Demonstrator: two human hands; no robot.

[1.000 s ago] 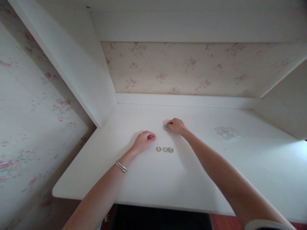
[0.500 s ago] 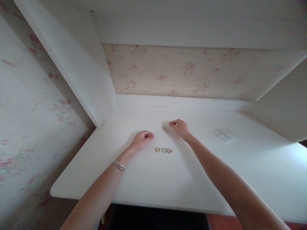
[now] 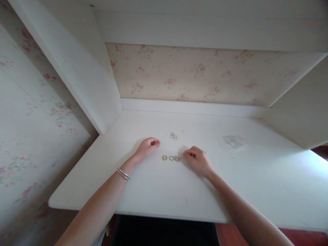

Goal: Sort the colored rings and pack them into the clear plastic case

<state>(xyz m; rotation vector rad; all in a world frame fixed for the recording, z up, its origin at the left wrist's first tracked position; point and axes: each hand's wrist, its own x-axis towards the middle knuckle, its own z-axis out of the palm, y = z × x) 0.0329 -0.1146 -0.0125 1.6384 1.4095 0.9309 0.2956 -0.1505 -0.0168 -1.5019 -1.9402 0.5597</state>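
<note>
My left hand [image 3: 148,149] rests on the white desk with its fingers curled and thumb against the fingertips. Whether anything small is inside that pinch cannot be made out. Just right of the pink ring [image 3: 177,158], my right hand [image 3: 197,160] is closed with thumb and fingers together; its contents, if any, are too small to see. A green ring [image 3: 171,158] touches or nearly touches the pink one, and a yellow ring [image 3: 164,157] lies a little apart to the left. Farther back sit several silvery rings [image 3: 173,136] in a cluster, with one thin pale ring [image 3: 182,131] beyond them.
Clear plastic bags [image 3: 235,141] lie on the desk [image 3: 159,191] to the right. A low white back strip [image 3: 194,106] and side panels bound the desk, with a shelf overhead. Something black is below the front edge.
My right hand has come back from beside the silvery cluster toward me, to the right of the pink ring. The lone pale ring now shows. My left hand keeps its pose; the view shifted slightly.
</note>
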